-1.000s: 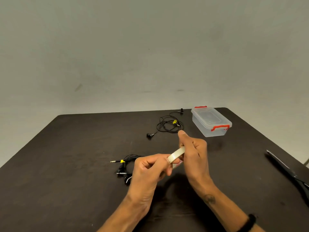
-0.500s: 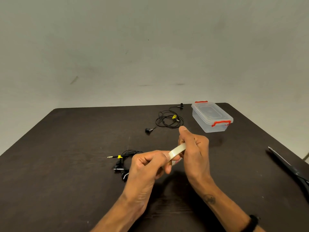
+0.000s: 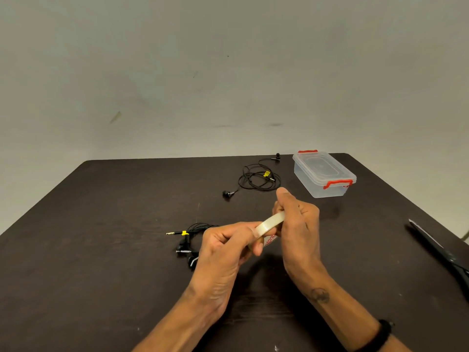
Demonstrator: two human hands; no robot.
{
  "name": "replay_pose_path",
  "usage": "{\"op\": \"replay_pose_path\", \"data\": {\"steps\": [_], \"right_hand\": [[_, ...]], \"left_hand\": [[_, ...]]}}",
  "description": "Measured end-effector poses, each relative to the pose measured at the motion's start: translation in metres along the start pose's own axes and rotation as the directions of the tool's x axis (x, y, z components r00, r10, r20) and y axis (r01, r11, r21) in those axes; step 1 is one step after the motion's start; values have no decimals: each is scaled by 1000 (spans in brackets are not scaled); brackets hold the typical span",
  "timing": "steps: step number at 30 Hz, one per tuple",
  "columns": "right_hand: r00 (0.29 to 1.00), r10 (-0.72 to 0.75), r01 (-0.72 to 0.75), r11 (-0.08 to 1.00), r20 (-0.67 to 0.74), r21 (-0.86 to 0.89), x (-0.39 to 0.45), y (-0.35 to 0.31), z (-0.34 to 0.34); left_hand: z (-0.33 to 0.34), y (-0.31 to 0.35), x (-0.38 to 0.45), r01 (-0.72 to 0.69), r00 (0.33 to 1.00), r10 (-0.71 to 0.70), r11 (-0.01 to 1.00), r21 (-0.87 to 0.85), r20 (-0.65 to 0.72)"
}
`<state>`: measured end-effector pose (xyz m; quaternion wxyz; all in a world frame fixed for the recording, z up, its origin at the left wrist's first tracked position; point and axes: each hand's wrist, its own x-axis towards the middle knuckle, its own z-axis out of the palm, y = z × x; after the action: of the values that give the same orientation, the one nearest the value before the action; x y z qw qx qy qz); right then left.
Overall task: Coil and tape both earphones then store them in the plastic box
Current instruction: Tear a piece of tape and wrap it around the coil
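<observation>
A roll of clear tape [image 3: 269, 225] is held above the dark table between both hands. My left hand [image 3: 228, 246] grips its near side with curled fingers. My right hand [image 3: 297, 224] pinches the far side, thumb up. One black earphone [image 3: 189, 243] with a yellow tag and gold plug lies bunched just left of my left hand, partly hidden by it. The second black earphone [image 3: 257, 177] lies loosely looped further back. A clear plastic box [image 3: 323, 174] with red latches stands closed at the back right.
Black scissors [image 3: 441, 252] lie near the table's right edge. The dark table [image 3: 101, 250] ends at a pale wall behind. A black band circles my right wrist.
Both hands keep hold of the tape roll in much the same pose. The whole scene has shifted slightly down and left in view as the head moved.
</observation>
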<state>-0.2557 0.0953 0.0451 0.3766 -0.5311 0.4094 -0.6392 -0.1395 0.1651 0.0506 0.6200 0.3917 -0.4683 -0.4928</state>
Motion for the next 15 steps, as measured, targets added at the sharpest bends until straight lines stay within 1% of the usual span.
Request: {"op": "replay_pose_path", "data": {"steps": [6, 10, 12, 15], "right_hand": [[998, 63, -62, 997, -20, 39, -1, -1, 2], [996, 88, -86, 994, -18, 63, -3, -3, 3], [997, 73, -72, 996, -22, 52, -4, -5, 3], [999, 26, -26, 1000, -27, 17, -6, -7, 2]], "left_hand": [[-1, 0, 0, -9, 1000, 8, 1000, 19, 26], [-1, -4, -1, 2, 1000, -2, 1000, 10, -10], [-2, -4, -2, 10, 1000, -10, 1000, -24, -25], [-3, 0, -2, 7, 1000, -6, 998, -57, 4]]}}
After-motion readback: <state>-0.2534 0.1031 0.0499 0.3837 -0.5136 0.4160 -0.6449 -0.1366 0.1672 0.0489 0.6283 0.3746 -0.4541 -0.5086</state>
